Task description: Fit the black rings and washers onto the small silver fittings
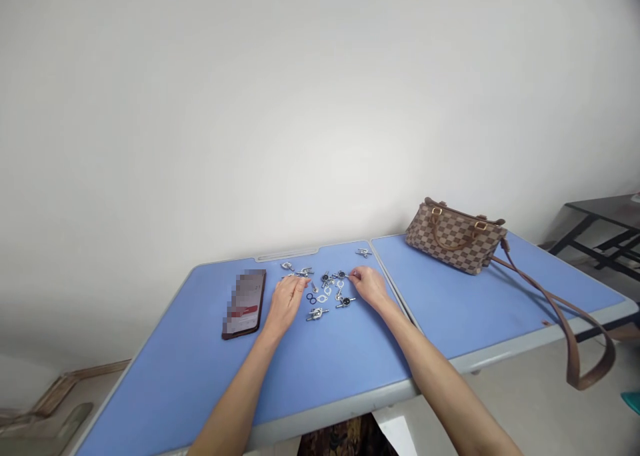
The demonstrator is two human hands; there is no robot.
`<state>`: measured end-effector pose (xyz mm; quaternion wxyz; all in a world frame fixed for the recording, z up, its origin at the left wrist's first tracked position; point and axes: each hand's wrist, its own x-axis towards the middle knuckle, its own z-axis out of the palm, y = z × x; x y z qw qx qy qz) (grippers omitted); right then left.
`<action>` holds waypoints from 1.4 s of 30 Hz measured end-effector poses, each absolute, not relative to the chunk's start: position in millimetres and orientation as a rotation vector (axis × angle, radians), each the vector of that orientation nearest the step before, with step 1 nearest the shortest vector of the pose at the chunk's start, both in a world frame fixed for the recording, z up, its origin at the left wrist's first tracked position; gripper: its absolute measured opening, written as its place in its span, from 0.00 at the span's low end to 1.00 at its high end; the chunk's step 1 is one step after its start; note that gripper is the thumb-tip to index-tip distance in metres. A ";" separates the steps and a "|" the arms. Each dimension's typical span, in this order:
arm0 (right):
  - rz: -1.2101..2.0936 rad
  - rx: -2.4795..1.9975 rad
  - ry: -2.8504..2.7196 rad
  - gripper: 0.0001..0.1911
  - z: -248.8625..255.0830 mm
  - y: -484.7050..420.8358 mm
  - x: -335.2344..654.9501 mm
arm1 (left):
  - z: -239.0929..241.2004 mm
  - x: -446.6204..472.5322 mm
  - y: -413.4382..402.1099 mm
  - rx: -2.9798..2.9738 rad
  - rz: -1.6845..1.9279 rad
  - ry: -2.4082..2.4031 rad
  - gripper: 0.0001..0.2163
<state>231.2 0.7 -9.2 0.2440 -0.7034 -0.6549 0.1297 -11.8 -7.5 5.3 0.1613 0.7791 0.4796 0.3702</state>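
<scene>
My left hand (289, 301) rests on the table with its fingers stretched out and held together, nothing visible in it. Just beyond its fingers lie small metal valve bodies with pipe stubs (306, 271). My right hand (369, 284) is closed in a pinch at the stub of a small metal valve (341, 275) with a black round centre. Between the hands are another black-centred valve (325, 278), several flat gaskets (322, 299), and dark rubber rings (313, 301). Nearer me sit a silver valve body (317, 314) and a black-centred valve body (345, 302).
A phone (245, 304) lies left of my left hand. One metal part (363, 252) is near the seam of the blue table (320, 376). A checkered handbag (455, 235) stands at the right, its strap (567, 316) hanging over the edge. Behind is a wall (310, 109).
</scene>
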 end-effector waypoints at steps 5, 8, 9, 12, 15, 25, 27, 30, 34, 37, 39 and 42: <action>0.377 -1.875 -1.857 0.08 -9.6 -1.6 229.3 | 5.9 -10.8 -10.0 2.257 1.003 1.366 0.22; 0.377 -1.846 -1.887 0.08 -9.3 -2.2 228.7 | 3.9 -9.7 -10.4 2.366 0.859 1.315 0.21; 0.378 -1.836 -1.896 0.08 -9.3 -2.2 228.5 | 2.8 -9.0 -10.3 2.406 0.810 1.298 0.21; 0.379 -1.817 -1.914 0.08 -9.1 -2.0 228.1 | -0.6 -6.1 -9.6 2.497 0.717 1.265 0.19; 0.376 -1.810 -1.919 0.08 -9.3 -1.8 227.9 | -3.0 -3.2 -8.1 2.523 0.686 1.251 0.18; 0.366 -1.773 -1.947 0.08 -10.5 -1.3 227.7 | -6.0 -1.5 -4.1 2.494 0.679 1.274 0.19; 0.369 -1.776 -1.948 0.08 -9.9 -1.6 227.8 | -4.3 -1.7 -4.7 2.487 0.694 1.264 0.19; 0.375 -1.784 -1.947 0.08 -9.1 -2.5 227.7 | -1.2 -2.2 -5.8 2.491 0.717 1.254 0.19; 0.375 -1.798 -1.938 0.08 -9.0 -2.8 227.4 | -0.2 -3.2 -5.9 2.492 0.739 1.233 0.21; 0.369 -1.810 -1.926 0.09 -9.4 -2.3 227.5 | -2.7 -4.1 -4.0 2.455 0.743 1.219 0.22; 0.365 -1.810 -1.923 0.09 -9.6 -2.1 227.7 | -4.9 -4.4 -2.3 2.415 0.732 1.223 0.22; 0.356 -1.804 -1.921 0.09 -9.5 -2.4 227.8 | -7.2 -4.4 -0.7 2.340 0.719 1.236 0.21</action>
